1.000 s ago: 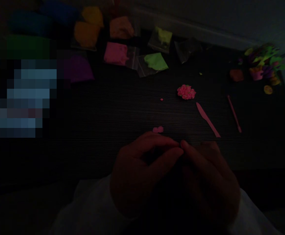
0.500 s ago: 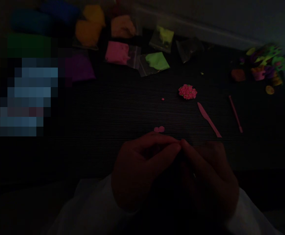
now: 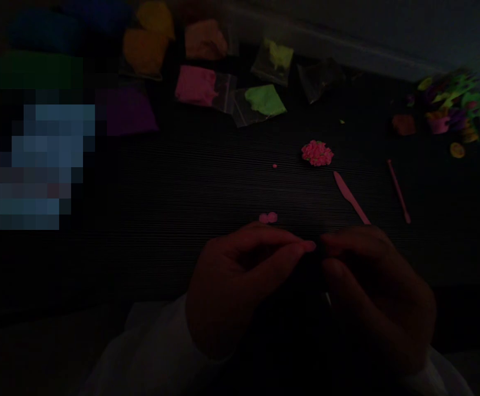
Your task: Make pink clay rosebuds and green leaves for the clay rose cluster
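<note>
My left hand [image 3: 240, 280] is closed in a pinch, with a small pink piece of clay [image 3: 311, 246] just showing at its fingertips. Close on its right, my right hand [image 3: 375, 291] has its thumb and forefinger apart and shows nothing between them. Two flat pink clay discs [image 3: 268, 218] lie on the dark table just beyond my left hand. Farther back sit a tiny pink bit [image 3: 275, 166] and a cluster of pink clay flowers [image 3: 317, 153] with green showing between them. A pink plastic knife [image 3: 350, 197] lies beyond my right hand, its lower end hidden by the fingers.
A thin pink modelling stick [image 3: 398, 191] lies at the right. Bags of coloured clay, among them pink [image 3: 196, 86], green [image 3: 264, 100] and orange [image 3: 145, 52], line the back. Small colourful figures [image 3: 450, 107] stand at the far right. A blurred-out bright patch [image 3: 45, 159] covers the left.
My right hand has moved away to the right from my left fingertips, and its thumb and forefinger have parted. The pink piece now shows in my left pinch. The view has shifted slightly.
</note>
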The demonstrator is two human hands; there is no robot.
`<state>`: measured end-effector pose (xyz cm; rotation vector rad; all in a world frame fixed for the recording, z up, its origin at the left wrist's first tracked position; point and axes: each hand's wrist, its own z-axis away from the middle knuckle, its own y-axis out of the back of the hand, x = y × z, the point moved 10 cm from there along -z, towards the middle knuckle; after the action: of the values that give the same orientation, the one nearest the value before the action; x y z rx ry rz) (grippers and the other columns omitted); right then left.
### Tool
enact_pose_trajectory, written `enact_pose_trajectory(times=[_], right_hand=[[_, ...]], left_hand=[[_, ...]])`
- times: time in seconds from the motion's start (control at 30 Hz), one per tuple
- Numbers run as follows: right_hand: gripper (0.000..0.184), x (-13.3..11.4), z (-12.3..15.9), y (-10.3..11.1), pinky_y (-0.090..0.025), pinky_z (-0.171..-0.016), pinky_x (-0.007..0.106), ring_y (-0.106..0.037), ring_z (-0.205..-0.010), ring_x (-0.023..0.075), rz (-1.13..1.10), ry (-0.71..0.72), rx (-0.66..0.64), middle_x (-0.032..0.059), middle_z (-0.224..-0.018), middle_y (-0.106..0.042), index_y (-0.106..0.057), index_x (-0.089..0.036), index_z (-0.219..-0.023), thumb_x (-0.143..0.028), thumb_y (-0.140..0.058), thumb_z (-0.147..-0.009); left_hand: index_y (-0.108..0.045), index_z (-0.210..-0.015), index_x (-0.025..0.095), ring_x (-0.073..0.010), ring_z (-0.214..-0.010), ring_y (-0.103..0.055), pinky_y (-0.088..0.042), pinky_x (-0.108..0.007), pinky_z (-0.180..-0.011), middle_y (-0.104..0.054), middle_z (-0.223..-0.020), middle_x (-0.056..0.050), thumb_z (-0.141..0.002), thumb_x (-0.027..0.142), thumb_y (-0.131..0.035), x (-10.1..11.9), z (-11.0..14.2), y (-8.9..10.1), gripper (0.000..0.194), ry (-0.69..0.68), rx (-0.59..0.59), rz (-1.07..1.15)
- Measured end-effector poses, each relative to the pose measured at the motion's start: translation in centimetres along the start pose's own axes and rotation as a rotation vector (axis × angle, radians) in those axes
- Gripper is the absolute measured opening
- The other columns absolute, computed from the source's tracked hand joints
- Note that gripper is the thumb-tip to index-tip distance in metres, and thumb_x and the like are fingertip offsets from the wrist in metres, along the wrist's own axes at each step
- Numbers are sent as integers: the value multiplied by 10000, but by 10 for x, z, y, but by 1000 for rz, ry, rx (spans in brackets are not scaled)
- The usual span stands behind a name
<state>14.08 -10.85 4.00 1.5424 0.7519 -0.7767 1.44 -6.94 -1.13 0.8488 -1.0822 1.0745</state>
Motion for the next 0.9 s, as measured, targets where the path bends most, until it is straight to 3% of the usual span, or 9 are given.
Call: enact_pose_trajectory(times=[0.2,0.53,0.73,0.9], right_hand=[[137,2,-5,-5,-417,-634,271,-520,-760,130,-44,-53,-3,4,-812,-557,-573,-229,-857,-190,-561,-727],[71,10,-7,-7,-423,-563,226,-508,-686,101,-143,-123,-14,-6,-772,-546,-568,-241,-804,-204,-518,-771],[80,7,-9,-5,-425,-597,217,-505,-747,104,-128,-112,-20,-6,-813,-542,-566,-234,-822,-239,-558,-743],[52,8,-11,-9,-428,-566,230,-522,-686,106,-133,-127,-49,-3,-760,-550,-576,-227,-767,-203,-532,-756]], left_hand=[[-658,-710,237,-91,-633,-599,-486,-168,-562,-649,-691,40,-675,185,-612,7,3,3,79,-69,17,-82],[-654,-702,239,-90,-624,-606,-485,-154,-529,-655,-682,44,-685,192,-601,1,2,-3,73,-7,-45,11],[-651,-707,239,-87,-641,-605,-485,-164,-580,-653,-691,47,-681,172,-603,7,3,-2,86,-57,-50,-64],[-646,-695,219,-96,-632,-600,-486,-178,-579,-649,-691,32,-679,192,-606,5,1,-2,51,-43,-52,-66]])
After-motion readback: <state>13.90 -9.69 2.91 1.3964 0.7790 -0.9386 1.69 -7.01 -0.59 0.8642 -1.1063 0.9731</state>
